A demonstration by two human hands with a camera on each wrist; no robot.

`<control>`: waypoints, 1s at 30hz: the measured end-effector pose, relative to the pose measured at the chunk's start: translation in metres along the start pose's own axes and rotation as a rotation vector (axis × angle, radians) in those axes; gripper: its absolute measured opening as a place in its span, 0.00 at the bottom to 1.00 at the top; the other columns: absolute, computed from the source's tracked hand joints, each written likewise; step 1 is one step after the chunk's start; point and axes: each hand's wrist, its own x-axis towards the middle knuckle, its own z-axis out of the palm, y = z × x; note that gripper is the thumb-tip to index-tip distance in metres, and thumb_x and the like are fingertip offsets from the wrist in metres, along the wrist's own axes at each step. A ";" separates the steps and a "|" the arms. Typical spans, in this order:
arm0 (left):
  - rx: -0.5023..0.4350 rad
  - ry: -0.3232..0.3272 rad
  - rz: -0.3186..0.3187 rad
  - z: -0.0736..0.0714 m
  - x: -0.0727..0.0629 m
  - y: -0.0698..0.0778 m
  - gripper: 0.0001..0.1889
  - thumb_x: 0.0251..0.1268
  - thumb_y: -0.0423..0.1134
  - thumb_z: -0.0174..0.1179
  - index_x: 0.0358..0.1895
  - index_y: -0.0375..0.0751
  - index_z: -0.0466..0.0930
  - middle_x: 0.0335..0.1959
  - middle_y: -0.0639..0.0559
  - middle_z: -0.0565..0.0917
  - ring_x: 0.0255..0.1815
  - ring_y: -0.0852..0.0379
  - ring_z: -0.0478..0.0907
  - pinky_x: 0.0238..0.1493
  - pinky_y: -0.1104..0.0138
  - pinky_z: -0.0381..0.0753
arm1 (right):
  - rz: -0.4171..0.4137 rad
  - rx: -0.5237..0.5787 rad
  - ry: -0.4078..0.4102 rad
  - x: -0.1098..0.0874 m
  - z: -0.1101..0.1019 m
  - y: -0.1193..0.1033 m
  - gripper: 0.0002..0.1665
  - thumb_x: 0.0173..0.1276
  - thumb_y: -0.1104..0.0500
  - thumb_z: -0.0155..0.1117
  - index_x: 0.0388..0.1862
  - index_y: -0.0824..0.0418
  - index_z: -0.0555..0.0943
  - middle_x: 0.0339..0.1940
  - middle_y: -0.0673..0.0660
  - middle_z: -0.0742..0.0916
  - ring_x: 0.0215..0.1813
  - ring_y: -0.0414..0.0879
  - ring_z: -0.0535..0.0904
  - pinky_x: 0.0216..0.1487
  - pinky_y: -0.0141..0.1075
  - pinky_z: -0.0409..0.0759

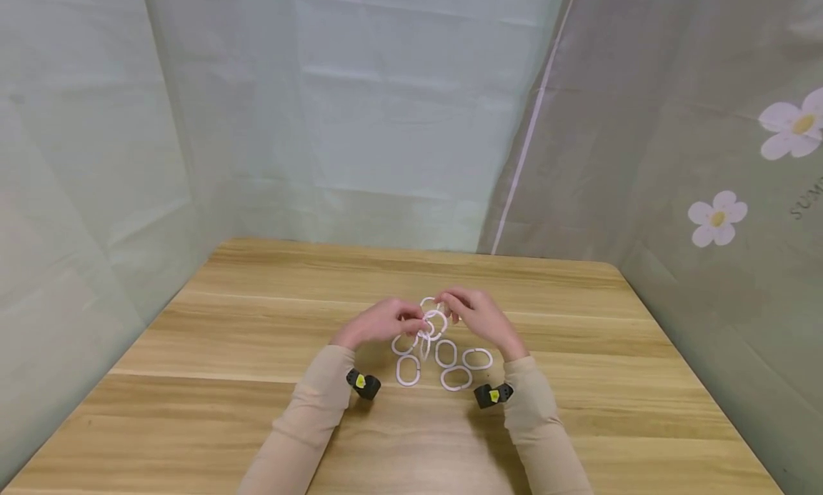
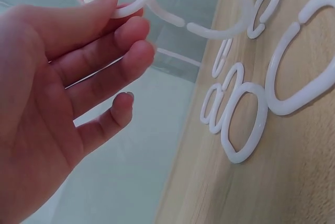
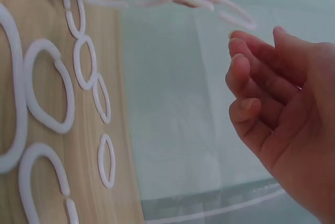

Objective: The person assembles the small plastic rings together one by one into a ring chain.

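Note:
Between the thumb and forefinger of my left hand [image 1: 388,320] is pinched a white split ring [image 2: 128,11], like a shower curtain ring. Another white split ring [image 2: 209,34] is linked to it and hangs with its gap downward. My right hand [image 3: 293,90] is just right of them, fingers loosely bent and nothing between them; its fingertips [image 3: 238,62] appear apart from the held ring's end. Below the hands several similar white rings [image 1: 398,370] lie on the table, some of them touching or overlapping; whether those are linked is hard to tell.
The wood-grain table [image 1: 257,409] reaches back to a pale hanging curtain [image 1: 386,123], with a flower-printed curtain [image 1: 669,216] on the right. Loose rings [image 1: 491,359] lie close under the right wrist. A black wrist camera [image 1: 368,386] is strapped to each arm.

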 end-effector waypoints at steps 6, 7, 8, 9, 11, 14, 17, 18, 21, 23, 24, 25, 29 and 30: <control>-0.059 0.045 -0.047 -0.001 0.000 0.000 0.09 0.70 0.39 0.57 0.38 0.37 0.83 0.30 0.44 0.84 0.33 0.45 0.81 0.32 0.72 0.76 | -0.004 -0.060 -0.054 -0.002 -0.006 0.008 0.13 0.75 0.60 0.52 0.43 0.65 0.83 0.27 0.62 0.84 0.29 0.47 0.79 0.32 0.30 0.76; -0.079 0.051 -0.061 -0.001 0.000 -0.001 0.09 0.70 0.39 0.57 0.38 0.37 0.83 0.32 0.42 0.85 0.36 0.43 0.82 0.34 0.70 0.78 | 0.002 -0.087 -0.084 -0.002 -0.006 0.010 0.12 0.75 0.60 0.53 0.43 0.65 0.82 0.28 0.61 0.84 0.29 0.46 0.79 0.32 0.30 0.76; -0.094 0.057 -0.075 -0.001 0.000 -0.001 0.09 0.70 0.39 0.57 0.38 0.37 0.83 0.33 0.42 0.86 0.37 0.43 0.82 0.36 0.68 0.79 | 0.006 -0.120 -0.119 -0.003 -0.006 0.012 0.12 0.74 0.59 0.54 0.42 0.64 0.82 0.28 0.60 0.84 0.30 0.46 0.79 0.33 0.30 0.76; -0.105 0.064 -0.088 -0.001 0.000 -0.002 0.09 0.70 0.39 0.57 0.39 0.38 0.83 0.34 0.43 0.86 0.38 0.45 0.83 0.38 0.67 0.81 | 0.009 -0.145 -0.153 -0.003 -0.005 0.015 0.11 0.73 0.60 0.55 0.42 0.64 0.82 0.29 0.59 0.85 0.30 0.45 0.79 0.33 0.30 0.75; -0.119 0.078 -0.096 -0.001 0.000 -0.003 0.08 0.70 0.39 0.57 0.38 0.40 0.83 0.35 0.45 0.87 0.38 0.49 0.83 0.41 0.64 0.82 | 0.027 -0.164 -0.219 -0.004 -0.002 0.020 0.10 0.72 0.59 0.57 0.41 0.63 0.82 0.30 0.58 0.85 0.31 0.43 0.78 0.34 0.30 0.75; -0.125 0.096 -0.081 -0.002 0.000 -0.004 0.07 0.69 0.39 0.58 0.37 0.41 0.83 0.33 0.49 0.86 0.36 0.55 0.82 0.40 0.65 0.81 | 0.030 -0.167 -0.280 -0.004 0.003 0.028 0.08 0.69 0.60 0.59 0.39 0.64 0.82 0.33 0.58 0.87 0.34 0.40 0.77 0.37 0.30 0.75; -0.111 0.111 -0.056 -0.003 0.000 -0.004 0.06 0.68 0.39 0.59 0.36 0.41 0.83 0.31 0.50 0.86 0.33 0.60 0.81 0.39 0.68 0.80 | 0.024 -0.182 -0.305 -0.003 0.006 0.034 0.07 0.67 0.61 0.62 0.39 0.65 0.82 0.35 0.58 0.88 0.35 0.39 0.78 0.40 0.30 0.77; -0.107 0.114 -0.051 -0.003 0.000 -0.004 0.06 0.68 0.39 0.59 0.36 0.41 0.83 0.31 0.50 0.86 0.33 0.61 0.81 0.38 0.69 0.80 | 0.025 -0.198 -0.312 -0.003 0.007 0.035 0.07 0.66 0.62 0.62 0.39 0.65 0.82 0.35 0.58 0.88 0.36 0.39 0.79 0.40 0.30 0.77; -0.092 0.119 -0.045 -0.003 0.000 -0.003 0.06 0.68 0.39 0.60 0.36 0.41 0.83 0.31 0.51 0.86 0.32 0.64 0.79 0.37 0.70 0.79 | 0.033 -0.225 -0.341 -0.004 0.008 0.038 0.07 0.64 0.63 0.64 0.38 0.67 0.82 0.34 0.59 0.88 0.36 0.39 0.80 0.41 0.30 0.78; -0.096 0.115 -0.046 -0.003 0.000 -0.002 0.06 0.68 0.40 0.60 0.37 0.42 0.83 0.32 0.51 0.87 0.33 0.62 0.80 0.37 0.70 0.79 | 0.039 -0.234 -0.355 -0.004 0.010 0.040 0.07 0.63 0.64 0.65 0.37 0.67 0.82 0.33 0.58 0.87 0.35 0.39 0.79 0.41 0.30 0.77; -0.099 0.113 -0.047 -0.003 0.000 -0.001 0.06 0.67 0.40 0.60 0.37 0.42 0.83 0.32 0.50 0.87 0.33 0.61 0.81 0.37 0.70 0.79 | 0.048 -0.238 -0.357 -0.005 0.010 0.040 0.07 0.63 0.64 0.65 0.36 0.67 0.81 0.32 0.58 0.87 0.35 0.38 0.79 0.40 0.29 0.77; -0.102 0.111 -0.048 -0.003 0.000 -0.001 0.06 0.68 0.40 0.60 0.37 0.42 0.83 0.32 0.50 0.87 0.34 0.60 0.81 0.37 0.70 0.79 | 0.050 -0.240 -0.356 -0.005 0.011 0.041 0.06 0.62 0.64 0.66 0.36 0.67 0.81 0.31 0.58 0.86 0.34 0.38 0.78 0.39 0.29 0.76; -0.132 0.100 -0.060 -0.003 0.000 0.000 0.07 0.68 0.39 0.59 0.38 0.40 0.83 0.34 0.45 0.87 0.37 0.51 0.84 0.39 0.69 0.79 | 0.104 -0.245 -0.347 -0.007 0.013 0.043 0.07 0.59 0.65 0.68 0.33 0.67 0.80 0.27 0.56 0.83 0.30 0.36 0.72 0.34 0.27 0.72; -0.135 0.098 -0.058 -0.003 0.000 0.000 0.07 0.68 0.39 0.59 0.38 0.40 0.83 0.34 0.44 0.87 0.38 0.49 0.84 0.39 0.69 0.80 | 0.122 -0.248 -0.344 -0.007 0.013 0.043 0.07 0.58 0.66 0.68 0.33 0.67 0.79 0.26 0.55 0.82 0.29 0.36 0.71 0.33 0.27 0.71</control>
